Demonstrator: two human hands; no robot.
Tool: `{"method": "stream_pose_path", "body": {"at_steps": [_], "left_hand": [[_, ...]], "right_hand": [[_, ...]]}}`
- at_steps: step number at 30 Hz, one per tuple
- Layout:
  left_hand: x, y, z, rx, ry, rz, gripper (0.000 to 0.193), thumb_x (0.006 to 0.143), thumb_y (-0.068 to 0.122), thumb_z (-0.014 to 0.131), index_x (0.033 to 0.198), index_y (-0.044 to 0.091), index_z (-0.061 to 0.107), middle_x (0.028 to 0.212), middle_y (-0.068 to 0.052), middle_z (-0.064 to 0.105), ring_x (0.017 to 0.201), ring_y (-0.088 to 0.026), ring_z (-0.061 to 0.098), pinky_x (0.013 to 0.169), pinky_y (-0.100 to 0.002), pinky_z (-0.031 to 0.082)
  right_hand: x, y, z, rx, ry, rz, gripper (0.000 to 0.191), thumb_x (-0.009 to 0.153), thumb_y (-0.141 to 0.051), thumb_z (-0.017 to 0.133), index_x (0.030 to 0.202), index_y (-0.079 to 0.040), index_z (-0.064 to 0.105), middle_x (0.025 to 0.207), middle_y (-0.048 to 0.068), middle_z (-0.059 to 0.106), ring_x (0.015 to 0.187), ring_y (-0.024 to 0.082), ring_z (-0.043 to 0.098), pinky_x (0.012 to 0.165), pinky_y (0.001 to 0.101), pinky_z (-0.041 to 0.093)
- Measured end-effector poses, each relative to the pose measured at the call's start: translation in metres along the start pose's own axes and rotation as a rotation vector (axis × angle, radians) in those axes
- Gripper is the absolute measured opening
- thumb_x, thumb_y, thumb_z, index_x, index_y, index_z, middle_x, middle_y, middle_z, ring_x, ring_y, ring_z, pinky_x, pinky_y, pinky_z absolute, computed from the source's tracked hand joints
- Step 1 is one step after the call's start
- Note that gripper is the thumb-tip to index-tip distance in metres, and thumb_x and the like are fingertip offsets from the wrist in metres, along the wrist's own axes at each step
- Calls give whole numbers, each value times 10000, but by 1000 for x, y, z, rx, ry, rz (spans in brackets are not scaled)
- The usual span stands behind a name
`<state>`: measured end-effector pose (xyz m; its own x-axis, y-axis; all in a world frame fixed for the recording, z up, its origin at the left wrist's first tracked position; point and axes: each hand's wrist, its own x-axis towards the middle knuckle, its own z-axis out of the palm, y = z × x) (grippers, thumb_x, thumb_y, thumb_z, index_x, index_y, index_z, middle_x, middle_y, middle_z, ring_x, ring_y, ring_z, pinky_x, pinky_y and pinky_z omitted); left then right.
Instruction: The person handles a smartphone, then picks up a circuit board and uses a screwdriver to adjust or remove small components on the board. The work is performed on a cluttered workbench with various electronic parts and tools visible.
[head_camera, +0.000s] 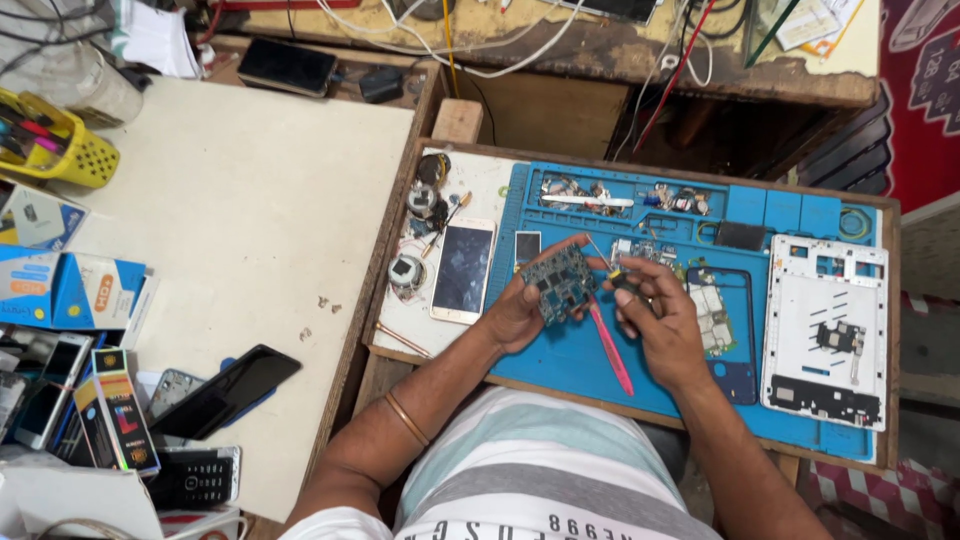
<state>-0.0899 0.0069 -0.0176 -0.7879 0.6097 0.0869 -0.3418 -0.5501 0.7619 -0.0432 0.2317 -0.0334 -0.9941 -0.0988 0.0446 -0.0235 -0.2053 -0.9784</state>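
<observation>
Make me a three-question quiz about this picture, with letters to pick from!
1. Where does the white-framed phone lie?
A. left of the blue mat
B. on the yellow basket
C. in the right hand

2. What colour is the long tool lying on the mat?
A. green
B. pink
C. black

3. What is the left hand doing?
A. resting flat
B. holding a circuit board
C. pointing upward

Answers: 1 A, it lies on the white strip beside the mat. 2 B, it shows pink against blue. 3 B, the board sits in its fingers, while the right hand works a small tool on it.
</observation>
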Motion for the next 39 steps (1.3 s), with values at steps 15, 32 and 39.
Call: {"method": "stream_pose_path", "body": {"at_steps": [15, 32, 39], "left_hand": [[-3, -6, -10, -274, 4, -45, 1086, 980, 857, 191, 1676, 30, 291, 1518, -244, 550, 1212, -303, 664, 930, -413, 597], [-2, -12, -7, -102, -47, -64, 1111, 918, 891, 196, 1701, 102, 196, 1491, -230, 573, 1142, -277, 688, 922, -382, 605], [1, -1, 0, -95, 9, -52, 1065, 895, 864, 245, 1693, 161, 181, 1473, -217, 569, 1186, -260, 680, 936, -371, 608]], "right_hand": [[-9, -19, -1, 256, -213, -73, 494, 963, 36, 683, 1426, 51, 512, 1198, 231, 688, 1086, 274, 720, 997, 409, 590], [-16, -24, 13, -460, -58, -391, 370, 901, -65, 788, 1258, -28, 698, 1028, 107, 774, 884, 164, 754, 774, 275, 600], [-12, -35, 21, -507, -82, -409, 378, 856, -68, 787, 1226, -54, 711, 988, 85, 792, 836, 131, 774, 709, 243, 598]]}}
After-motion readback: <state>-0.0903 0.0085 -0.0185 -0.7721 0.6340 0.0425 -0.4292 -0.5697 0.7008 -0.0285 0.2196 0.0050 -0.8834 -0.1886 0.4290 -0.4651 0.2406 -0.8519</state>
